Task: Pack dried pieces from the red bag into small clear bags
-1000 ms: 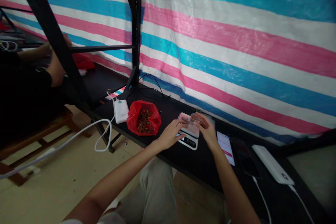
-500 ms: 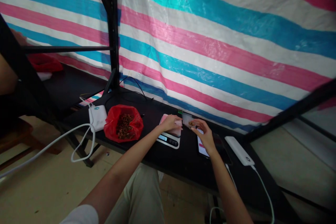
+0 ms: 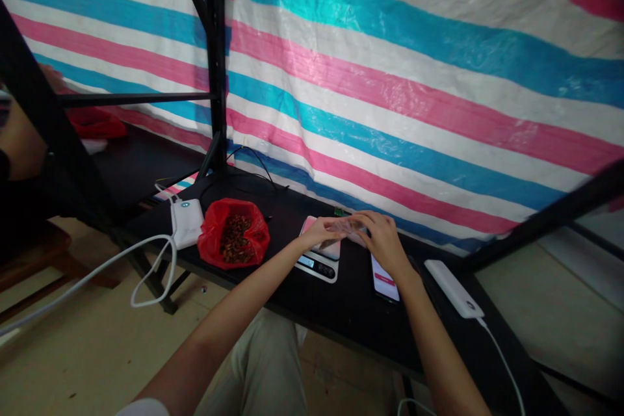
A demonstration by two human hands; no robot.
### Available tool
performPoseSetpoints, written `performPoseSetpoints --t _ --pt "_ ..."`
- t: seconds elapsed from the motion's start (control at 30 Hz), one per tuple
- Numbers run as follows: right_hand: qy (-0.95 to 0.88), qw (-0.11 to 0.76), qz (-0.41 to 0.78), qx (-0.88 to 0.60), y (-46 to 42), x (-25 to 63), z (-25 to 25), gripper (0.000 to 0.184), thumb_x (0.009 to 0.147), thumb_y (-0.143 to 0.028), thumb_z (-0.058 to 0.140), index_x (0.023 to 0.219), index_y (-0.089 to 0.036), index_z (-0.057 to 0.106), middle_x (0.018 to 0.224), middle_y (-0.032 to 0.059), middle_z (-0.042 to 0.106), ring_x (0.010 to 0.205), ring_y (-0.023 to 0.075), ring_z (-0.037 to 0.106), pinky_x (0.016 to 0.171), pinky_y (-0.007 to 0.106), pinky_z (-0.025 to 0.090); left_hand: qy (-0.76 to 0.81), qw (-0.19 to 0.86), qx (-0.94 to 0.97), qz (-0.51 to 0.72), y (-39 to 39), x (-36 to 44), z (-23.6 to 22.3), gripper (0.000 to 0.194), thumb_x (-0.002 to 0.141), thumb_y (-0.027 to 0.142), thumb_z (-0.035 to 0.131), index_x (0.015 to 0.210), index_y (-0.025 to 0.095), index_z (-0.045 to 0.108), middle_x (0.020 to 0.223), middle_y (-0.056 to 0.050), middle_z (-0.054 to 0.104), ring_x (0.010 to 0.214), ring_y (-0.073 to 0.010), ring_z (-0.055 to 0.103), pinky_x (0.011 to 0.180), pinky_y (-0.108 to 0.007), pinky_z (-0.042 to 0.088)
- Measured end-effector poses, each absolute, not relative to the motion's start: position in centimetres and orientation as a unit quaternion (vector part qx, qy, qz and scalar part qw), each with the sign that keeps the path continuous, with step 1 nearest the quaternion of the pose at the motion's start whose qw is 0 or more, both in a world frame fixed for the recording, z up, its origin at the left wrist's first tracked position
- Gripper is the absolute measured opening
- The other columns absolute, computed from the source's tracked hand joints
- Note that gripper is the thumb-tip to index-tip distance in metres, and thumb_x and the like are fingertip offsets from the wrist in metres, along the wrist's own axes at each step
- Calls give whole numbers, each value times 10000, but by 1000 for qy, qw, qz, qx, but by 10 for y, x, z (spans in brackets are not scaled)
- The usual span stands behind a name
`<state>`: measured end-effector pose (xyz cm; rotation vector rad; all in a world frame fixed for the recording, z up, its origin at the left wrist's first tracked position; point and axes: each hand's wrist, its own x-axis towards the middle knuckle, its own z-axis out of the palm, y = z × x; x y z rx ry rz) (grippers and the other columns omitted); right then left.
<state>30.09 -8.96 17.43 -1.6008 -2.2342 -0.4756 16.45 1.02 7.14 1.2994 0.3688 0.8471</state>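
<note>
My left hand (image 3: pixel 319 232) and my right hand (image 3: pixel 383 238) meet over the far edge of a small kitchen scale (image 3: pixel 319 257) with a pink top. Both pinch a small clear plastic bag (image 3: pixel 347 227) stretched between them; what it contains I cannot make out. The scale stands on a black table (image 3: pixel 341 312). A red plastic bag (image 3: pixel 234 240) full of brown bits lies open to the left of the scale. Just below my right hand lies a phone (image 3: pixel 385 276) with a lit screen.
A white power bank (image 3: pixel 188 221) with a looping white cable sits left of the red bag. Another white power bank (image 3: pixel 453 287) lies at the right. A black rack post (image 3: pixel 214 58) rises behind. Another person's arm (image 3: pixel 19 143) shows at far left. A striped tarp hangs behind.
My right hand has moved back left to meet my left hand over the scale, and both now hold the clear bag. The view has swung slightly.
</note>
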Motion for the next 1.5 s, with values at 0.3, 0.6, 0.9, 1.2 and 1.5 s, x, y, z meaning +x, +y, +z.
performPoseSetpoints --t 0.3,0.6,0.9,1.2,1.5 --pt "-819 41 -267 -506 -95 279 196 292 837 -94 440 1074 -224 552 1105 77 584 1029 241 476 829 375 274 123 695 600 376 2 160 80 576 604 408 724 1082 109 602 551 50 486 406 -28 341 396 -170 267" --pt "-808 124 -273 -508 -89 280 197 341 851 -162 450 1170 -252 530 1128 75 581 1018 234 504 812 373 304 217 459 765 396 20 153 80 512 608 396 725 1048 150 634 808 -44 599 687 -137 542 644 -265 441" --pt "-843 236 -136 -465 -82 252 158 333 846 -316 474 1170 -294 550 1101 46 601 1020 232 532 845 380 359 307 171 898 264 18 125 48 781 615 419 720 1288 155 424 1334 -208 394 1258 -345 314 1016 -591 177" --pt "-841 321 11 -435 -49 172 147 321 808 -280 552 1128 -295 562 1108 45 591 1037 233 527 868 380 366 254 338 834 355 -89 -5 85 264 861 366 452 1002 250 644 927 -39 679 895 -157 607 876 -289 415" --pt "-912 167 53 -371 1 88 104 339 782 -190 580 1113 -254 547 1095 39 593 1023 189 529 848 335 363 662 312 573 370 -100 -100 34 471 846 531 332 756 168 620 536 4 591 395 -130 510 510 -239 395"
